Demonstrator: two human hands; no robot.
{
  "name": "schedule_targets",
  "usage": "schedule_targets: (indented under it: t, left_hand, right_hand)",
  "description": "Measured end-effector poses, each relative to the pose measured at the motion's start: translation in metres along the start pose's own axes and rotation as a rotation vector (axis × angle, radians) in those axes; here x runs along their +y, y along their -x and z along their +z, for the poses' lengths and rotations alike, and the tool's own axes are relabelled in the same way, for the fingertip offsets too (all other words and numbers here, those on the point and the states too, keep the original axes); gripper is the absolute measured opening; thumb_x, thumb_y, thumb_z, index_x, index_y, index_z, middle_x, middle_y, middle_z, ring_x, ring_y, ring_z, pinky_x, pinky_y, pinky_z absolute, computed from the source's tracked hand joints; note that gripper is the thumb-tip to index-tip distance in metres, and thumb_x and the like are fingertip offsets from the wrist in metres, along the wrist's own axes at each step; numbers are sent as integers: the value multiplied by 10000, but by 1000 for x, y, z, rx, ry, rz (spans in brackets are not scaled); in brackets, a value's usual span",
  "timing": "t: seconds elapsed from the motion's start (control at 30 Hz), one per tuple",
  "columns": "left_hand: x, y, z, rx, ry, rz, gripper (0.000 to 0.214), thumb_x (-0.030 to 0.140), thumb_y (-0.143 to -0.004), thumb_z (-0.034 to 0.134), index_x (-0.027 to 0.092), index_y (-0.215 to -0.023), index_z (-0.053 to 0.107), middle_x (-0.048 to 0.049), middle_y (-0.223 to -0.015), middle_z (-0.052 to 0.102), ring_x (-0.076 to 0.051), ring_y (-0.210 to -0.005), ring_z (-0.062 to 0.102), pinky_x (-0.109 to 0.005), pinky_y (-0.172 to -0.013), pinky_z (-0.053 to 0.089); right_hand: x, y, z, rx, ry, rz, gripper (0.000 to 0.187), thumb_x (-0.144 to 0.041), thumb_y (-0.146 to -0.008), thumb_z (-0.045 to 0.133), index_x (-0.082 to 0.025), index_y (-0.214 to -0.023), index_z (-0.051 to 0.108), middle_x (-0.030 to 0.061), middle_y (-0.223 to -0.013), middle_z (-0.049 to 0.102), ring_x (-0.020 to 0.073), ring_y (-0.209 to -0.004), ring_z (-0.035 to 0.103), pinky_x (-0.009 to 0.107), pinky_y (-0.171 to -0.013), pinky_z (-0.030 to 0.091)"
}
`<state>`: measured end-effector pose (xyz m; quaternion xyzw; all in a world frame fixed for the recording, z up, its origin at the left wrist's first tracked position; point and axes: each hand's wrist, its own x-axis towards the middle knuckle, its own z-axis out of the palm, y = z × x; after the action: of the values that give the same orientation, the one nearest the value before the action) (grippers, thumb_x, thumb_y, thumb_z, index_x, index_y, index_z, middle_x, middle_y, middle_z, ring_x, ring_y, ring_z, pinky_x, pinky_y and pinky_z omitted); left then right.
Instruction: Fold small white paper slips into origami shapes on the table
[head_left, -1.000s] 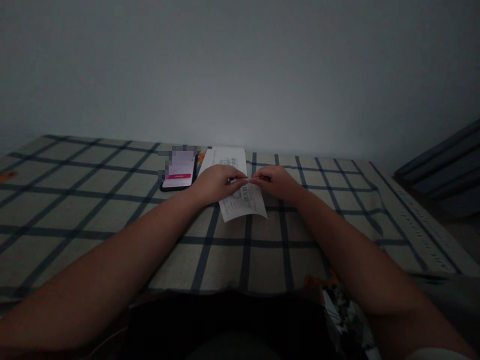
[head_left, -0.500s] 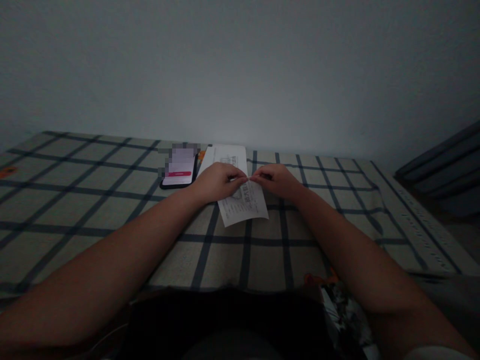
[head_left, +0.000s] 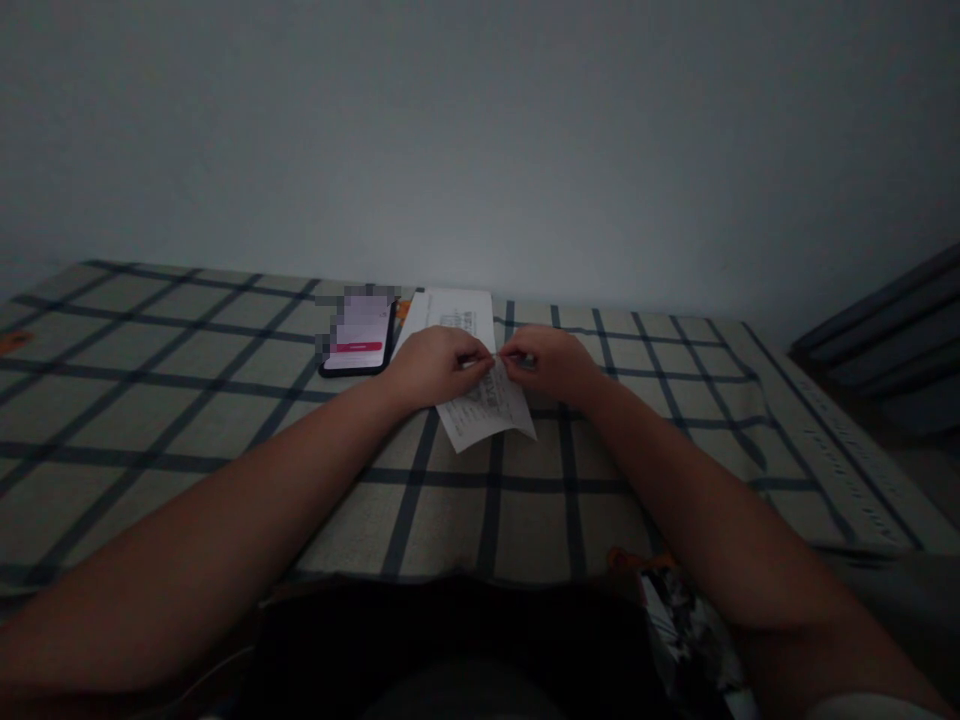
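Note:
A printed white sheet of paper (head_left: 487,408) slants down toward me below my fingertips, its lower right corner bent. My left hand (head_left: 441,365) is closed, thumb and forefinger pinching the sheet's upper edge. Close beside it, my right hand (head_left: 547,362) pinches the same edge, its other fingers curled in. The fingertips of both hands nearly meet. Behind my left hand lies another white paper (head_left: 454,305) with dark print, partly covered; whether the two papers are joined I cannot tell.
To the left, a phone (head_left: 358,340) with a lit screen lies on the checked cloth (head_left: 390,450). A pale wall (head_left: 480,140) rises behind the cloth. At the right stands a dark, ridged object (head_left: 885,330). A patterned item (head_left: 690,630) sits by my lap. The light is dim.
My right hand has turned slightly, its fingers curling further in. The sheet's lower right corner has bent and a crease shows there. My left hand has hardly moved.

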<state>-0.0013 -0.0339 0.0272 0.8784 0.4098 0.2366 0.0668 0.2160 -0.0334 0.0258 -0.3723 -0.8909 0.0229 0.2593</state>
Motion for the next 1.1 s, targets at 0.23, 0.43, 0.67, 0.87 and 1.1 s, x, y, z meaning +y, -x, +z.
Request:
schedule_targets:
  t: [0.23,0.43,0.67,0.87,1.1]
  left_hand:
    - [-1,-2,-2,1,12,-23,321,415,-860,543,185,-875,767,-56,-762,732,-165,-650,615,-268,-559,360]
    - [-3,-1,-2,11,40,-15,298,388,-846,558,175,-862,766,-56,-745,727,-158,-631,610,-262,-543,356]
    - [-2,-1,0,30,107,-1,296,381,-856,560,173,-880,769,-55,-767,736,-155,-653,621,-256,-557,381]
    - [-4,0,2,27,146,26,311,402,-860,554,181,-894,771,-54,-789,742,-168,-698,642,-262,-593,419]
    - [-3,0,1,51,119,6,277,353,-806,575,172,-872,774,-53,-788,737,-171,-697,632,-268,-600,430]
  right_hand:
    - [7,1,-4,6,43,-17,170,-258,-838,554,-162,-845,694,55,-809,670,159,-750,533,278,-688,353]
    - [13,1,-9,33,82,25,169,-248,-833,552,-155,-832,693,56,-791,658,162,-741,525,282,-688,351]
    - [10,2,-7,-8,-125,-32,290,-374,-909,533,-149,-1007,686,54,-846,665,139,-719,541,256,-676,375]
    - [-1,2,-1,-61,-48,-5,291,-361,-935,484,-155,-927,689,53,-809,662,148,-717,524,267,-659,335]
    - [-6,2,-4,-65,13,-13,281,-344,-924,478,-156,-831,665,33,-729,609,135,-660,474,272,-616,287]
